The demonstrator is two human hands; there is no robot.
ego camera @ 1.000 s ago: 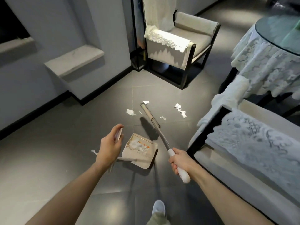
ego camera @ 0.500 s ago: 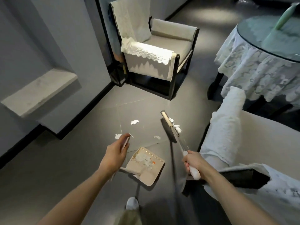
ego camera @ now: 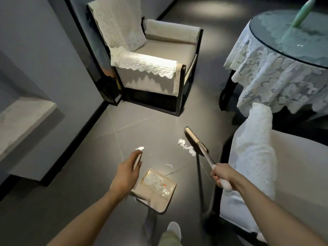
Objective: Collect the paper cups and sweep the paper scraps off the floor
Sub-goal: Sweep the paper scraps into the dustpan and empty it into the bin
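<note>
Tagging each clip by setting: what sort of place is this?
Probably a sitting room or lounge: a cushioned armchair with lace covers, a round table under a lace cloth, and a grey tiled floor.

- Left hand (ego camera: 126,173): forearm stretched forward, fingers curled round the dustpan handle (ego camera: 137,160).
- Right hand (ego camera: 221,174): arm reaching in from the right, fist closed round the broom handle (ego camera: 225,185).

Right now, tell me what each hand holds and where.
Left hand grips the dustpan by the top of its upright handle; right hand grips the broom by its white handle end.
</note>
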